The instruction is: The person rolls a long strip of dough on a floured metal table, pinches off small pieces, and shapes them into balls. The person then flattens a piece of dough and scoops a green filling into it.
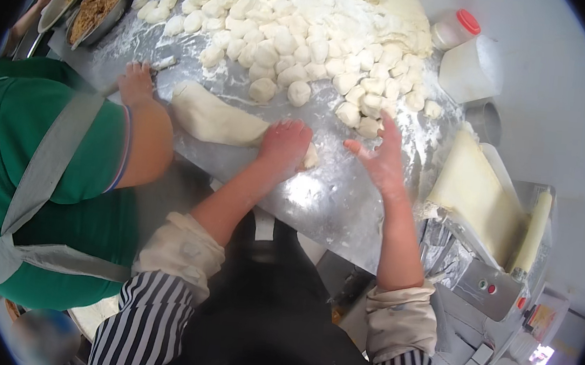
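A thick log of pale dough lies on the floured metal table. My left hand is closed around its right end, and a short stub of dough sticks out past the fingers. To the right, my right hand is spread above the table with nothing in it, thumb and fingers apart. Its fingertips are close to the nearest small dough pieces. Many more rounded, flour-dusted dough pieces are heaped beyond both hands.
At the left a person in green has a hand by a small rod. Brown filling sits in a bowl behind. A dough slab, red-lidded jar, white container and dough-sheeting machine stand along the far and right sides.
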Available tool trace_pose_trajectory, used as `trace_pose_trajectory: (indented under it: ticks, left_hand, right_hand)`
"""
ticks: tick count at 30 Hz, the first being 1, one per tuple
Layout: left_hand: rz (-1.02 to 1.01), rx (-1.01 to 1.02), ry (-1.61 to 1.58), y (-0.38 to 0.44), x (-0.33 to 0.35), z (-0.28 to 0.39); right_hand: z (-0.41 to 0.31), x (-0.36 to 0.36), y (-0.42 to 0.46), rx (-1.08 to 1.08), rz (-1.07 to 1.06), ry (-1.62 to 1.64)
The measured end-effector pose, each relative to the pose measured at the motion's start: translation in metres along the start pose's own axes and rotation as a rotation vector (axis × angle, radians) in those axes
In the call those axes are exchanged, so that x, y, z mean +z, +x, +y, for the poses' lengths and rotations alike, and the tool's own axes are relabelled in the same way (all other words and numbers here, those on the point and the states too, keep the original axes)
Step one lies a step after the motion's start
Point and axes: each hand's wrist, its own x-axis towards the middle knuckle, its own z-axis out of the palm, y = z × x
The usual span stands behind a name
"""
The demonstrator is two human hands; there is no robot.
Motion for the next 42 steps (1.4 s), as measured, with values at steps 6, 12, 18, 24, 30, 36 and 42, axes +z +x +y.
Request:
trace_pose_trajectory:
  ticks: [6, 12, 18, 24, 30, 36, 42]
  left_hand:
    - [-0.103, -0.001, -0.294, -0.025, -0.015, -0.015]
    - [-0.092, 0.055, -0.056, -0.036, -0.029, -0.031]
    - [-0.256, 0.165, -0.216, -0.026, -0.006, 0.077]
    - [-0.167, 0.028, 0.262, -0.052, -0.055, -0.002]
    - [-0.344, -0.16, 0.008, -0.036, -0.031, -0.072]
    - [-0.019, 0.039, 0.135, -0.092, -0.076, -0.062]
    - [-0.014, -0.137, 0.191, -0.076, -0.049, -0.125]
  right_hand:
    - [0.078, 0.083, -0.051, 0.43, -0.391, 0.764]
    - [0.085, 0.076, -0.049, 0.689, -0.258, 1.045]
    - [0.11, -0.02, -0.09, 0.734, 0.065, 0.555]
    - [0.05, 0.07, -0.132, -0.192, -0.08, -0.403]
    - [0.086, 0.087, -0.024, -0.16, -0.076, -0.917]
    - [0.069, 0.057, -0.123, -0.301, -0.075, -0.852]
    - [0.104, 0.034, -0.036, -0.119, -0.024, -1.001]
